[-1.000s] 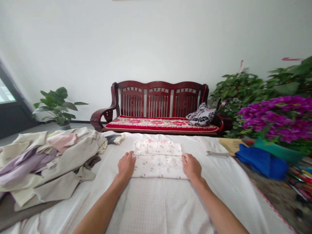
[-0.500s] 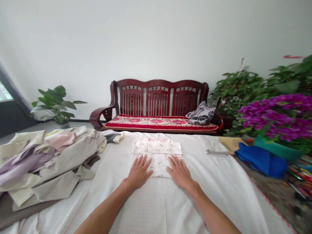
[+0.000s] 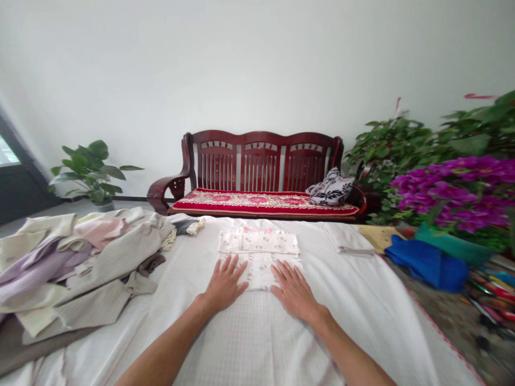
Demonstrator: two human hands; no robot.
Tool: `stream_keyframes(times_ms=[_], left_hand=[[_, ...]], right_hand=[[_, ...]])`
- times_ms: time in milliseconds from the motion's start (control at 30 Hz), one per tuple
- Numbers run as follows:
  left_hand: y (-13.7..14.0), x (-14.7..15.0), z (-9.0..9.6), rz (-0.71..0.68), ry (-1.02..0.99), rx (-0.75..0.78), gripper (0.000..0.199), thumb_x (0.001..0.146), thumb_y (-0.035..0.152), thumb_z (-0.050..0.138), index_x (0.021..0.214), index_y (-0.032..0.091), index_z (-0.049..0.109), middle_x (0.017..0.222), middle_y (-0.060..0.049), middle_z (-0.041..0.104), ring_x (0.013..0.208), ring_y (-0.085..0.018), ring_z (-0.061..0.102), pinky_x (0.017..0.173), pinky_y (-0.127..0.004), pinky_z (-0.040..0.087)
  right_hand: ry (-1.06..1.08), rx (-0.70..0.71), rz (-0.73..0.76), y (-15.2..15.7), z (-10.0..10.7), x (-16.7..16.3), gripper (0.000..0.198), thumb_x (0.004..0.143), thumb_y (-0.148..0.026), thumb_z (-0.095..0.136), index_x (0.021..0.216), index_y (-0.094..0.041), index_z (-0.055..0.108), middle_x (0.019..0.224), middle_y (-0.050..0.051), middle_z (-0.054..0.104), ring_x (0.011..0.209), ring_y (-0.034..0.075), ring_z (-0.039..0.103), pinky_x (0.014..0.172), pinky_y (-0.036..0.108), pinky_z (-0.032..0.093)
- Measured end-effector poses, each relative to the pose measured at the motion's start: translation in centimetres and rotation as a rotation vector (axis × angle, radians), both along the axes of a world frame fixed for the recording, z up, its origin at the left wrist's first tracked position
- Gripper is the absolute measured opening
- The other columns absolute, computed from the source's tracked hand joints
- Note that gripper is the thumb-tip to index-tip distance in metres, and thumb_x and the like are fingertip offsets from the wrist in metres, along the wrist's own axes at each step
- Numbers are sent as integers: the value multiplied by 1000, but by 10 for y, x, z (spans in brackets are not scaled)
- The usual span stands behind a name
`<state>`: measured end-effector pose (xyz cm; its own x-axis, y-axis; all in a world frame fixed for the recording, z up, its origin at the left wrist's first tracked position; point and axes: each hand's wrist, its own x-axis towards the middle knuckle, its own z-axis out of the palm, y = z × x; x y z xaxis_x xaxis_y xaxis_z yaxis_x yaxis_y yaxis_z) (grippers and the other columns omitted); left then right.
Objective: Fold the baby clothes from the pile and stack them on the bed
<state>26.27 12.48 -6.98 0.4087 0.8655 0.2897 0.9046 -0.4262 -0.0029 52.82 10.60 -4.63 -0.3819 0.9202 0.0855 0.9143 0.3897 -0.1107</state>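
Note:
In front of me a small white printed garment [image 3: 259, 268] with a pink neckline lies folded on the white cloth [image 3: 249, 338]. My left hand [image 3: 225, 281] rests palm down on its left side, fingers spread. On its right side my right hand [image 3: 293, 287] lies flat too, with the fingers apart. Neither hand grips the fabric. The palms hide the garment's lower left and right corners.
Rumpled clothes [image 3: 100, 262] are heaped at the left. A folded light cloth [image 3: 348, 239] lies at the far right, near a blue fabric item [image 3: 430, 262] and purple flowers [image 3: 458, 190]. Beyond the cloth stands a wooden bench [image 3: 259, 166] with a patterned cushion [image 3: 330, 187].
My left hand has shifted slightly left, and my right hand slightly left and down across the garment. The garment keeps its folded shape.

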Motion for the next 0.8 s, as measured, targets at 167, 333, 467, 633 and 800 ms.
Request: stream_keyframes(times_ms=[167,333,467,633,800], left_hand=[[-3,-11,1,1,23,-19,57,98,51,42,151,31,37,159,-12,33,147,-34,29,116,-54,25],[-7,-15,3,22,34,-49,58,98,51,42,152,33,35,160,-11,31,148,-33,27,115,-56,25],[-7,-15,5,21,27,-83,59,98,53,41,153,32,33,161,-12,30,148,-33,24,115,-58,24],[-6,-14,5,34,36,-104,61,97,53,43,153,33,33,162,-11,27,149,-33,23,115,-58,23],[-8,-13,9,31,39,-116,60,97,52,43,153,32,33,162,-11,27,149,-33,22,116,-58,24]], right_hand=[[-10,26,-37,3,-6,18,64,99,-50,31,154,-17,32,162,9,24,150,24,19,122,46,13],[-25,38,-55,2,-5,22,63,99,-48,32,154,-18,34,162,9,25,150,24,20,122,46,13],[-8,17,-73,-8,5,4,61,99,-43,33,153,-16,33,162,10,25,150,26,19,122,51,11],[50,22,192,-28,8,-36,63,99,-41,35,157,-21,23,164,4,19,151,21,12,124,47,6],[61,-32,268,-37,1,-36,62,99,-41,36,157,-21,23,163,4,22,151,22,17,124,47,11]])
